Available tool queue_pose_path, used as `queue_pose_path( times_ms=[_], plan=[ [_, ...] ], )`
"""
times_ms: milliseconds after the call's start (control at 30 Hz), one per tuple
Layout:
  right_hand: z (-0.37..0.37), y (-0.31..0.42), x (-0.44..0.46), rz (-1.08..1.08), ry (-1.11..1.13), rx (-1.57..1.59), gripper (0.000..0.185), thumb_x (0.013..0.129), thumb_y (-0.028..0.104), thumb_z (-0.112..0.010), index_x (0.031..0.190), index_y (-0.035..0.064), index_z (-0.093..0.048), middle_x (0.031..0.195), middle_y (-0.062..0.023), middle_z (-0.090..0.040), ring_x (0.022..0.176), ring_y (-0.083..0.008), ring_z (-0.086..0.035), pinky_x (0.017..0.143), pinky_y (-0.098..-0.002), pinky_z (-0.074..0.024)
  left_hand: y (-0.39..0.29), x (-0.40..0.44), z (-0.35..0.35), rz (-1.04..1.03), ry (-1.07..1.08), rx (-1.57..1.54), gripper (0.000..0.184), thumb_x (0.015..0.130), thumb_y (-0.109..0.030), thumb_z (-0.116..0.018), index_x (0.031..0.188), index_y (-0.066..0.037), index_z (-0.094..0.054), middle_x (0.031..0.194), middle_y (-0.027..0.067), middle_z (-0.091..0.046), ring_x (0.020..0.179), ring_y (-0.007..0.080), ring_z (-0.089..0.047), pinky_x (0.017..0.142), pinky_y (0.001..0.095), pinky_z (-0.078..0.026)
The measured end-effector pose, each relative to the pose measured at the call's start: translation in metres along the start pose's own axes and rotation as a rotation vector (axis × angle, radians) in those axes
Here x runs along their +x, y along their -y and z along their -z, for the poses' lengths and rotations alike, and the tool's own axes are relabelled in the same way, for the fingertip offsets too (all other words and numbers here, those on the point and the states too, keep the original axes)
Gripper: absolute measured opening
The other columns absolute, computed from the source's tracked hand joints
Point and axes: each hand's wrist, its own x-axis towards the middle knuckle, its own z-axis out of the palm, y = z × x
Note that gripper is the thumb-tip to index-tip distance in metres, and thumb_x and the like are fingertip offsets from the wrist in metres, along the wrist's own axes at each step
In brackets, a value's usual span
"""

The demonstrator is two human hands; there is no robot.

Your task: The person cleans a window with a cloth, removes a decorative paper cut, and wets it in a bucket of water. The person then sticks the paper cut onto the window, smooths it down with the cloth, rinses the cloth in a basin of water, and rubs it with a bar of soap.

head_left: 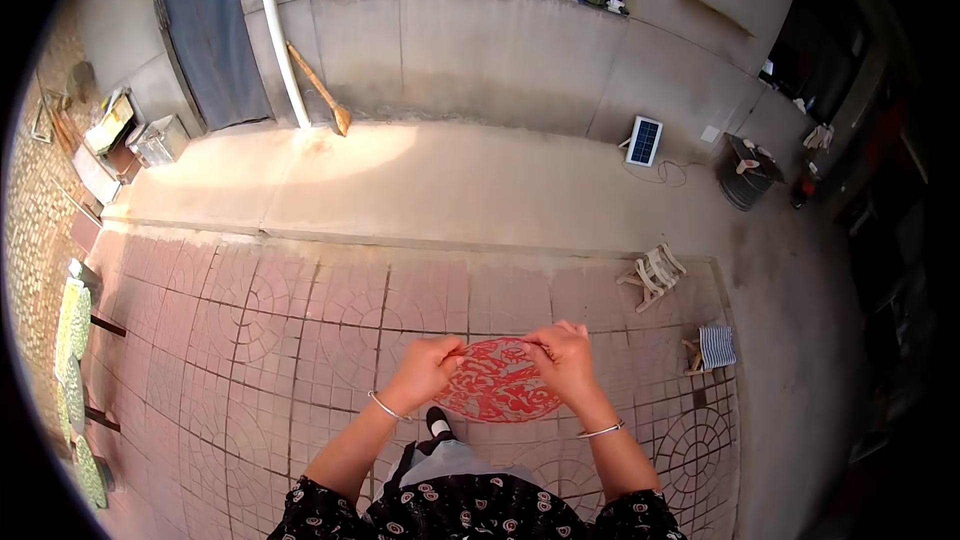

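Between my two hands hangs a red paper cutting (497,380), roundish, with an openwork pattern that lets the paving show through. My left hand (431,370) pinches its upper left edge. At its upper right edge, the fingers of my right hand (566,365) are closed on the paper. Each wrist wears a silvery bangle. The cutting is spread out in front of my body, above the tiled ground, and its lower edge hangs free. One dark shoe (439,424) shows below it.
Reddish paving tiles (330,340) reach to a raised concrete step (400,185). Two small folding stools (655,275) stand at the right. A broom (325,95) leans on the wall near a white pipe (280,30). A solar panel (645,140) and a dark drum (745,180) are at the back right.
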Motion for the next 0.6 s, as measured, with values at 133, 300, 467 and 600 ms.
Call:
queue_pose_path(
  times_ms=[133, 300, 467, 600],
  plan=[
    [-0.006, -0.038, 0.074, -0.248, 0.103, 0.011, 0.016, 0.072, 0.015, -0.075, 0.086, 0.0102, -0.067, 0.084, -0.005, -0.066, 0.083, -0.0238, -0.058, 0.079, -0.0406, -0.037, 0.029, 0.077, 0.038, 0.03, -0.018, 0.047, 0.01, 0.079, -0.008, -0.063, 0.088, -0.004, -0.061, 0.073, 0.0171, -0.061, 0.066, 0.0365, -0.06, 0.059, 0.0402, -0.047],
    [-0.016, -0.045, 0.157, -0.031, -0.09, -0.168, 0.029, 0.07, 0.015, -0.076, 0.097, 0.0095, -0.067, 0.093, -0.0044, -0.065, 0.093, -0.0244, -0.056, 0.085, -0.0421, -0.0373, 0.039, 0.177, 0.042, -0.029, 0.083, 0.05, 0.006, 0.08, -0.006, -0.059, 0.084, -0.002, -0.062, 0.072, 0.0164, -0.061, 0.063, 0.0319, -0.06, 0.058, 0.0375, -0.047],
    [-0.029, -0.124, 0.238, 0.144, 0.0, -0.058, 0.024, 0.07, 0.015, -0.076, 0.092, 0.0103, -0.067, 0.086, -0.0035, -0.064, 0.087, -0.0238, -0.057, 0.083, -0.0399, -0.0381, 0.053, 0.292, 0.027, -0.257, 0.096, 0.22, 0.009, 0.077, -0.005, -0.058, 0.085, -0.004, -0.062, 0.075, 0.0158, -0.063, 0.068, 0.0347, -0.061, 0.059, 0.0422, -0.048],
    [-0.025, -0.191, 0.316, 0.131, 0.007, 0.057, 0.012, 0.073, 0.014, -0.074, 0.082, 0.0102, -0.066, 0.074, -0.0037, -0.062, 0.075, -0.0226, -0.058, 0.078, -0.0359, -0.0392, 0.061, 0.39, 0.027, -0.21, 0.082, 0.206, 0.014, 0.073, -0.003, -0.06, 0.086, -0.005, -0.063, 0.077, 0.0157, -0.063, 0.068, 0.0336, -0.062, 0.061, 0.04, -0.049]
  ],
)
